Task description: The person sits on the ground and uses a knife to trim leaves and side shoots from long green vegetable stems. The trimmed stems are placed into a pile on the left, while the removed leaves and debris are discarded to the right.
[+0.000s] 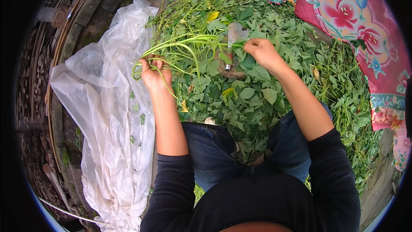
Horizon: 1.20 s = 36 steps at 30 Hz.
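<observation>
My left hand (155, 71) is closed around a bundle of long green vine stems (180, 44), one of which hangs down past the wrist. The stems stretch right, towards my right hand (260, 51), whose fingers pinch dark green leaves (238, 44) at the bundle's leafy side. Beneath and between the hands, a cleaver with a wide, stained blade (236, 33) lies with its metal-capped handle (228, 66) towards me. Under it shows part of a brown block (233, 73), its material unclear. A heap of loose green leaves (251, 93) surrounds it and reaches between my knees.
Crumpled translucent plastic sheeting (112, 112) lies along the left, beside a curb (61, 103) and stacked wood (33, 96). Leafless-looking stems (180, 9) pile up beyond the cleaver. More leafy vines (347, 103) lie at right, next to a red floral cloth (347, 9).
</observation>
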### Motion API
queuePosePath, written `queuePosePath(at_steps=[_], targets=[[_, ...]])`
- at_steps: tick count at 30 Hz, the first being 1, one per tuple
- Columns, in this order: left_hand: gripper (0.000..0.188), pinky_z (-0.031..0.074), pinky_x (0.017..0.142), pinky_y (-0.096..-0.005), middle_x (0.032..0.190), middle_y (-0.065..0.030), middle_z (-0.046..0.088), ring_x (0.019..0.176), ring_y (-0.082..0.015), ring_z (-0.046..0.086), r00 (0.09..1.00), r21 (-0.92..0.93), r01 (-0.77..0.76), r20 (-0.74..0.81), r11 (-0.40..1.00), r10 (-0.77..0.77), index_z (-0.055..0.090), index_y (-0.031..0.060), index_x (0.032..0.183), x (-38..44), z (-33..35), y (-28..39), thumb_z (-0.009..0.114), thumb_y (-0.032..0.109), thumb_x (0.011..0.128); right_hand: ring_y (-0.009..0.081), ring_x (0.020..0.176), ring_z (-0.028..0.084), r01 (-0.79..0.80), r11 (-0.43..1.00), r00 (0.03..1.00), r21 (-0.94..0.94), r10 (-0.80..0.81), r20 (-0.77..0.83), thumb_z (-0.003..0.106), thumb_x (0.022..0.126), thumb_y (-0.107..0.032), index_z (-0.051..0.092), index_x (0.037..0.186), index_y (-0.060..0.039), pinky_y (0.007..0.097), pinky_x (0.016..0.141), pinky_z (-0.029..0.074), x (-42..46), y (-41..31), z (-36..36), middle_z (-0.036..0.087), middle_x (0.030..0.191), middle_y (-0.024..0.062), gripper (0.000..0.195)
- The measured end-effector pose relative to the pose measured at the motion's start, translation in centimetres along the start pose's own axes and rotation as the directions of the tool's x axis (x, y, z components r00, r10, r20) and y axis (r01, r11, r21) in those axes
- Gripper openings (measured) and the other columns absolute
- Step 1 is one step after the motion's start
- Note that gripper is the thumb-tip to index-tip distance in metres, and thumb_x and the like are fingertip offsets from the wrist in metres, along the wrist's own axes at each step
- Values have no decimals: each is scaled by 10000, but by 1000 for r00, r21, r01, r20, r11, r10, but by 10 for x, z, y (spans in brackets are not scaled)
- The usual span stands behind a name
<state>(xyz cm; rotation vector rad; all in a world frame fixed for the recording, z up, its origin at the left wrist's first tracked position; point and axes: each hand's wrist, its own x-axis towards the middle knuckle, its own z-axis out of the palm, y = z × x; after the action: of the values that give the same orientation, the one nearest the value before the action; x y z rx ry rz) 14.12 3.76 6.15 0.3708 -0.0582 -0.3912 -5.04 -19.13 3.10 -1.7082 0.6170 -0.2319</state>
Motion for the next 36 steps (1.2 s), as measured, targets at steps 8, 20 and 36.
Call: queuePosePath(at_steps=[8, 20, 36], targets=[[271, 304, 424, -221, 753, -57, 519, 547, -121, 401, 992, 142, -18, -123, 990, 36, 482, 41, 872, -8, 8, -35, 420, 301, 917, 159, 741, 528, -101, 775, 886, 624, 355, -298, 535, 804, -205, 568, 869, 39, 314, 673, 430, 30, 30, 3, 579, 857, 96, 255], [172, 328, 463, -172, 712, -11, 585, 534, -50, 415, 993, 823, 13, 57, 568, -105, 547, 103, 819, -38, 29, -62, 489, 245, 897, 136, 904, 548, 288, 950, 886, 122, -216, -411, 546, 850, -157, 598, 995, 18, 255, 833, 398, 4, -10, -21, 609, 957, 59, 233], [477, 456, 795, -364, 896, -105, 606, 837, -279, 583, 562, 538, -799, 512, -267, -650, 627, 94, 995, -86, 9, -118, 686, 426, 658, 77, 486, 335, 288, 779, 945, 558, -327, -32, 392, 929, -345, 493, 880, 33, 231, 475, 313, -28, -40, -27, 389, 566, -7, 394]])
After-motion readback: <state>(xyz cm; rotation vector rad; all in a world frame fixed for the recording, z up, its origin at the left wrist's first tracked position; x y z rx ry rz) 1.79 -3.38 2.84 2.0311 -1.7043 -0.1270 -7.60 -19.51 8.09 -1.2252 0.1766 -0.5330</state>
